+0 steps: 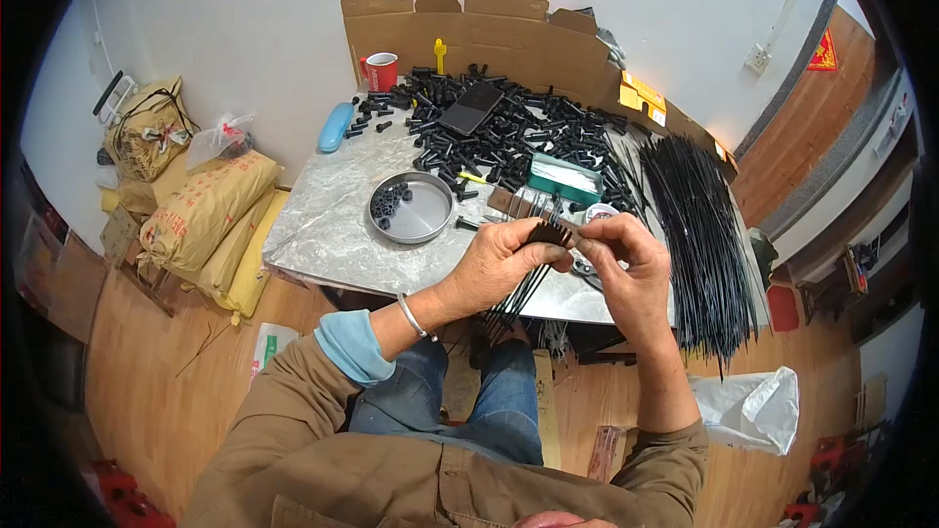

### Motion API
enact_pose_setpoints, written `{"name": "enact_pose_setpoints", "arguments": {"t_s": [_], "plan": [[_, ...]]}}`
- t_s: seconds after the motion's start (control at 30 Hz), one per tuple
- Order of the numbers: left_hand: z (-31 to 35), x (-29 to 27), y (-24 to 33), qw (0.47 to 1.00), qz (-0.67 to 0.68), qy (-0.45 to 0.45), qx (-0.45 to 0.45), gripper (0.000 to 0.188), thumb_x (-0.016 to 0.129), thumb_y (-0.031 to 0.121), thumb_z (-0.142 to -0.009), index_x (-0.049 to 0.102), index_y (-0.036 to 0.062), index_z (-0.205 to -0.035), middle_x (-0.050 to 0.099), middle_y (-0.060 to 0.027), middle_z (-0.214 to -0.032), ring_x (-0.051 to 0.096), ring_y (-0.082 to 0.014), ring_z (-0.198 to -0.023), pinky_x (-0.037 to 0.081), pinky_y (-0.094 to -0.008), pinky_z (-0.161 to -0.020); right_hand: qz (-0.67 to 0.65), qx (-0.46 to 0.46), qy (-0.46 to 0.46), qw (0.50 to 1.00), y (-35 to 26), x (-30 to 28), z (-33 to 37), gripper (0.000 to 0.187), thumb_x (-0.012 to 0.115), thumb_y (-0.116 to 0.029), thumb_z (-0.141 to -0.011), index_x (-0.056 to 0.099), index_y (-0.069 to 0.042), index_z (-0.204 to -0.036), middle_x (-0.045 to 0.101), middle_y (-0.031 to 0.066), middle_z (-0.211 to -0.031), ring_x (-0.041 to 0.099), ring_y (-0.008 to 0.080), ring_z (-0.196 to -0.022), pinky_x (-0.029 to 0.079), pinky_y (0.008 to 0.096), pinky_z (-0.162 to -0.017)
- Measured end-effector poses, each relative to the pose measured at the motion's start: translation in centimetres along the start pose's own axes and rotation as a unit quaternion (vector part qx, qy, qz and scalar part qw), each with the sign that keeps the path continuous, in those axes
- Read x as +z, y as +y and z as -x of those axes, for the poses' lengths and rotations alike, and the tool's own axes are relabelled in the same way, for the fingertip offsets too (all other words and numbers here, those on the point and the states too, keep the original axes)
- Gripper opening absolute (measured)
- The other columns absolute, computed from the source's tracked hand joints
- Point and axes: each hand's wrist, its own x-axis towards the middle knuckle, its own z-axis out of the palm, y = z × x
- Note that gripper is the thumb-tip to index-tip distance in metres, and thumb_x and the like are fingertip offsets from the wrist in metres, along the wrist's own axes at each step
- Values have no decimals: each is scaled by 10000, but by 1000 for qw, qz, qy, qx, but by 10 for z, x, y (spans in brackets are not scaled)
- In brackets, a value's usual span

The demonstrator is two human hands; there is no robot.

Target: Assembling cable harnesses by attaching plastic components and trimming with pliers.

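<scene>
My left hand (509, 262) is closed around a bundle of thin black strips (520, 293) that look like cable ties. Their ends fan out above its thumb, and their long tails hang below over the table's front edge. Close by on the right, my right hand (623, 269) pinches with thumb and forefinger by the fanned ends; what sits in that pinch is too small to make out. Past the hands stands a teal box (565, 176) of thin white pieces. A large pile of long black strips (696, 244) lies to the right.
Many black bolts (528, 127) cover the table's back, with a dark phone (471, 110) on them. A round metal tray (421, 220) holds black nuts. A red mug (380, 70) and blue case (336, 127) stand at left. Cardboard (469, 34) lines the rear; sacks (210, 220) lie left.
</scene>
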Motion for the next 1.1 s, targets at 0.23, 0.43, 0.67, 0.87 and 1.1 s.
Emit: {"name": "enact_pose_setpoints", "arguments": {"t_s": [0.23, 0.43, 0.67, 0.87, 1.1], "plan": [[-1, 0, -4, 1000, 21, -18, -9, 152, 564, 78, -915, 649, -5, -1009, 696, -76, -905, 654, -136, -891, 507, -267, -829, 99, -67, -12, 993, -5, -8, -6, 106, 675, 46, -760, 645, 3, -852, 610, 59, -790, 597, 117, -694, 479, 227, -623], [-2, 0, 4, 999, -5, -48, -19, 163, 570, 81, -912, 655, 11, -1032, 700, -81, -936, 650, -138, -925, 500, -269, -848, 50, -25, -29, 998, -6, -8, -7, 128, 680, 59, -751, 642, -5, -855, 617, 46, -773, 596, 105, -702, 477, 233, -635], [-11, -13, 6, 991, -83, -105, -13, 211, 593, 68, -896, 639, 19, -1096, 697, -75, -952, 645, -120, -926, 509, -269, -843, -16, 3, 12, 1000, 4, 3, -4, 97, 661, 46, -789, 630, 11, -874, 611, 37, -792, 563, 85, -682, 459, 225, -604], [-11, -16, 9, 993, -21, -107, -45, 266, 604, 28, -878, 611, 9, -1143, 680, -75, -1003, 643, -128, -935, 514, -279, -872, 11, 20, -14, 1000, 3, 3, -3, 105, 657, 33, -813, 610, 16, -905, 615, 25, -840, 586, 72, -759, 475, 208, -691], [-15, -23, 8, 992, -49, -116, -29, 224, 650, 35, -847, 655, 12, -1069, 696, -45, -940, 628, -89, -911, 509, -256, -837, 122, -75, -13, 990, -15, 4, -12, 125, 685, 63, -739, 619, 10, -830, 604, 56, -768, 548, 104, -610, 445, 230, -552]]}}
